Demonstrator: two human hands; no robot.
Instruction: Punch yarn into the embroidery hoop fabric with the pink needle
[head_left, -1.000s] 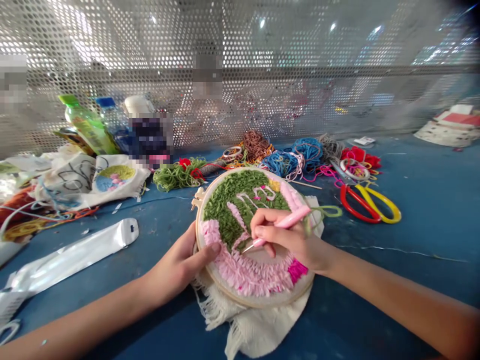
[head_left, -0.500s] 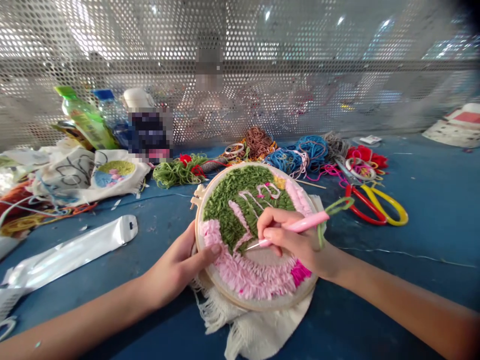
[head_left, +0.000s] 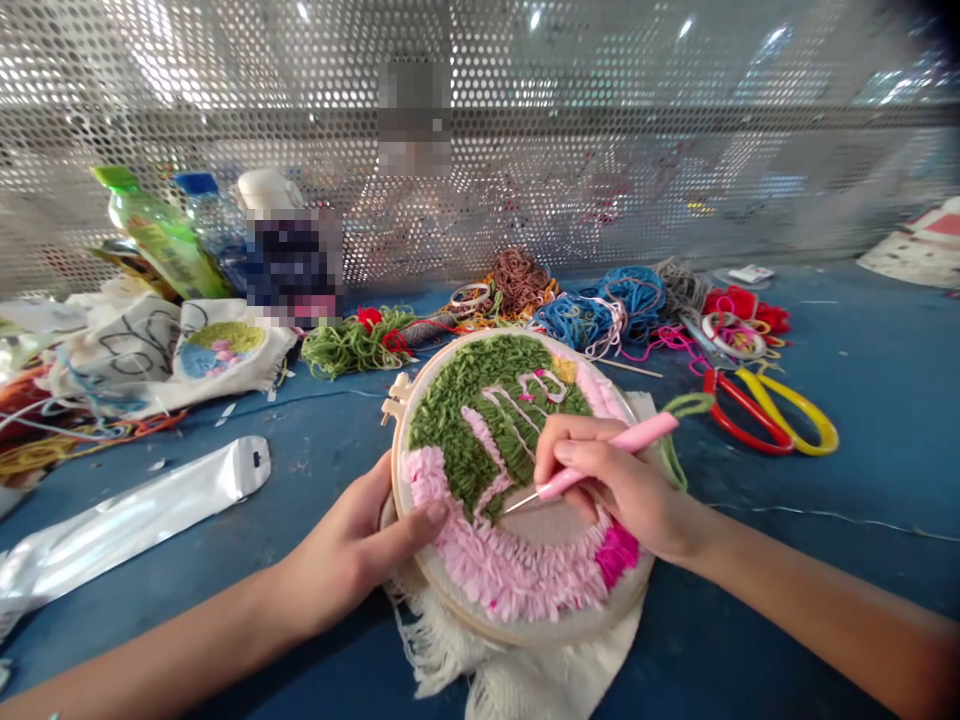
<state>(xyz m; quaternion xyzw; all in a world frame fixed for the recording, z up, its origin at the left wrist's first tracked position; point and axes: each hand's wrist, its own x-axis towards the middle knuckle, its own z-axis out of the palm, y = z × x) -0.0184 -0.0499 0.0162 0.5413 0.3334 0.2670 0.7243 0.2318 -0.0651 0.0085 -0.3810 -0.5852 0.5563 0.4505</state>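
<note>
My left hand [head_left: 375, 545] grips the lower left rim of a round embroidery hoop [head_left: 491, 628], thumb on top and the other fingers hidden beneath. White fabric with a frayed edge [head_left: 551, 672] hangs below the hoop. Stretched in it is a yarn piece: dark green loops [head_left: 457, 420], a pink border [head_left: 517, 570], a magenta patch [head_left: 617, 553] and thin pink outlines. Pinched in my right hand [head_left: 607, 480] is a pink punch needle [head_left: 645, 432], threaded with green yarn [head_left: 686, 405]. Its metal tip meets or nearly meets the bare cloth beside the green loops.
Scissors with red and yellow handles [head_left: 787, 420] lie right of the hoop. Yarn bundles, green [head_left: 352, 345], brown [head_left: 521, 280] and blue [head_left: 634, 298], line the back. Bottles [head_left: 161, 235] and a clear plastic sleeve [head_left: 142, 520] are on the left. A perforated metal screen [head_left: 562, 180] stands behind.
The punch needle and my right hand have shifted slightly right and down, the needle tip a little further from the green loops. My left hand keeps its hold on the hoop.
</note>
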